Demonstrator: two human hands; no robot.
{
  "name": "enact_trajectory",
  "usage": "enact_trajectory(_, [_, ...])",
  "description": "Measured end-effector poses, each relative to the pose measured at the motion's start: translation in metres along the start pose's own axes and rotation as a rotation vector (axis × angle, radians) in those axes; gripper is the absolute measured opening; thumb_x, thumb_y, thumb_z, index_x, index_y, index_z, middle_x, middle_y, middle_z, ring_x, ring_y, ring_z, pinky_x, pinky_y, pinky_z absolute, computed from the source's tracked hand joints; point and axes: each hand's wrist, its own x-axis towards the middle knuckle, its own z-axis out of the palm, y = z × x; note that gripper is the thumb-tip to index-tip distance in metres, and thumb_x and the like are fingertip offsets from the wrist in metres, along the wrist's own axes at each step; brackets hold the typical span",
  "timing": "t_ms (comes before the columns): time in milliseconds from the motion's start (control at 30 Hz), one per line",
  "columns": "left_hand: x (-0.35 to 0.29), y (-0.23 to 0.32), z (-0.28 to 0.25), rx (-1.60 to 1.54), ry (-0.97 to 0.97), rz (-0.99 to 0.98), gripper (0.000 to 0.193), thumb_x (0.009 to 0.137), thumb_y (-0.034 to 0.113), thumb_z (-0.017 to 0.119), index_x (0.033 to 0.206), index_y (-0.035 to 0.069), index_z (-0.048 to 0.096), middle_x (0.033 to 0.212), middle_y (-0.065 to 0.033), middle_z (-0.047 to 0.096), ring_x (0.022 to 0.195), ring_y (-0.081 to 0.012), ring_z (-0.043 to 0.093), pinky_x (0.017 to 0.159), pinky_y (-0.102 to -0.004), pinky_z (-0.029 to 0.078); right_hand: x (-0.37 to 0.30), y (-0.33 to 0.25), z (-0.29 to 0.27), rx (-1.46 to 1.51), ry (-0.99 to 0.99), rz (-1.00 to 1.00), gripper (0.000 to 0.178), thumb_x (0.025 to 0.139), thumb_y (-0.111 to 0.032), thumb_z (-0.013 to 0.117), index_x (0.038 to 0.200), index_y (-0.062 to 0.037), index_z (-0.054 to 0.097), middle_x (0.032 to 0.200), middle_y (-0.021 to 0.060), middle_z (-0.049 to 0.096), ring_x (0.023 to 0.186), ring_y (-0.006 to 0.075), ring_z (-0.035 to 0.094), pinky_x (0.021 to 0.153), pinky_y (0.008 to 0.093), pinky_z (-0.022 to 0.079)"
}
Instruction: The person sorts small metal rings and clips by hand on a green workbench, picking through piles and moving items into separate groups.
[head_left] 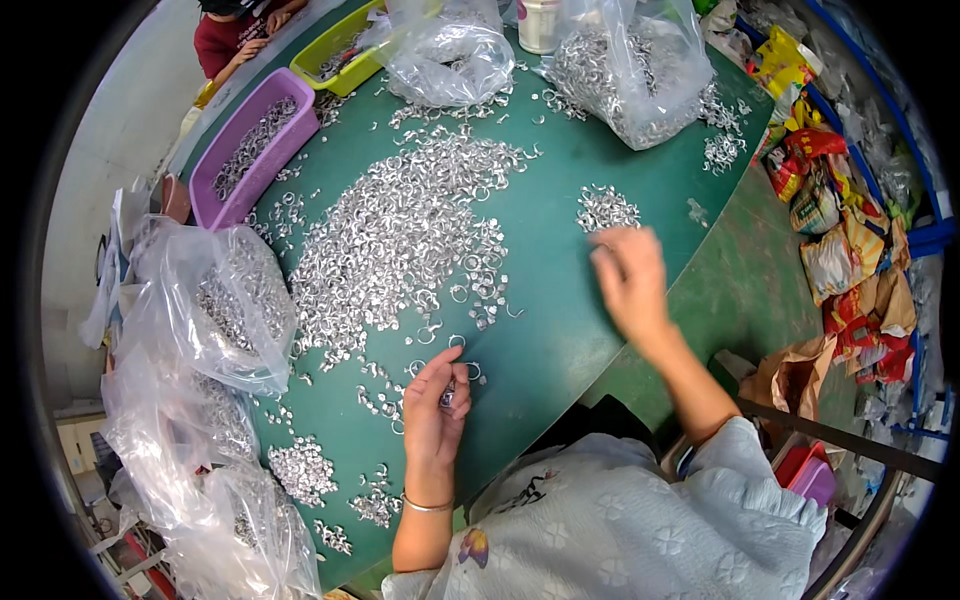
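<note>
While the left hand (432, 408) is holding some silvery pieces (447, 396) in curled fingers at lower centre, I am seeing the right hand (632, 285) blurring beside a small pile (607, 208) right of centre; I cannot tell its grip. A larger heap (395, 235) is lying on the desk (555, 310), upper left of centre.

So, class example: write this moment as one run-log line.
left hand: holding metal pieces | right hand: blurred, beside small pile, contact unclear | large pile: on green table | purple tub: metal pieces inside
</note>
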Motion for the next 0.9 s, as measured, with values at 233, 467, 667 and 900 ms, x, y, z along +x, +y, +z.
enact_trajectory(233, [0.001, -0.009, 0.002, -0.293, 0.005, -0.053, 0.025, 0.09, 0.01, 0.051, 0.11, -0.005, 0.055, 0.084, -0.0059, 0.053, 0.067, -0.0097, 0.045, 0.054, -0.019, 0.039, 0.005, 0.014, -0.005, 0.073, -0.121, 0.012, 0.015, 0.075, 0.0, 0.062, 0.09, -0.0008, 0.061, 0.087, 0.0127, 0.06, 0.084, 0.0305, 0.054, 0.077, 0.0373, 0.043])
enact_trajectory(467, [0.002, -0.007, -0.003, -0.275, -0.063, -0.117, 0.028, 0.094, 0.016, 0.047, 0.113, -0.003, 0.054, 0.07, -0.0007, 0.046, 0.052, -0.0065, 0.034, 0.044, -0.0181, 0.029, -0.007, -0.053, 0.041, 0.15, -0.404, -0.252, 0.023, 0.07, -0.005, 0.069, 0.092, -0.0036, 0.061, 0.097, 0.0089, 0.055, 0.09, 0.0273, 0.051, 0.077, 0.0358, 0.039])
enact_trajectory(667, [0.003, 0.002, 0.023, -0.347, 0.209, -0.11, 0.03, 0.089, 0.005, 0.048, 0.118, -0.006, 0.048, 0.076, -0.0029, 0.048, 0.058, -0.0078, 0.038, 0.047, -0.0178, 0.034, -0.005, -0.044, 0.037, 0.095, -0.374, -0.275, 0.024, 0.07, -0.01, 0.069, 0.092, -0.0059, 0.061, 0.098, 0.0057, 0.054, 0.091, 0.0246, 0.049, 0.074, 0.036, 0.037])
enact_trajectory(900, [0.001, -0.008, 0.007, 0.413, 0.139, 0.185, 0.02, 0.087, 0.005, 0.054, 0.104, -0.002, 0.059, 0.067, 0.0012, 0.049, 0.055, -0.0059, 0.041, 0.047, -0.0175, 0.029, -0.001, -0.045, 0.054, -0.002, -0.393, -0.388, 0.016, 0.071, -0.008, 0.067, 0.085, -0.0053, 0.061, 0.093, 0.0048, 0.056, 0.088, 0.0246, 0.05, 0.075, 0.0345, 0.038])
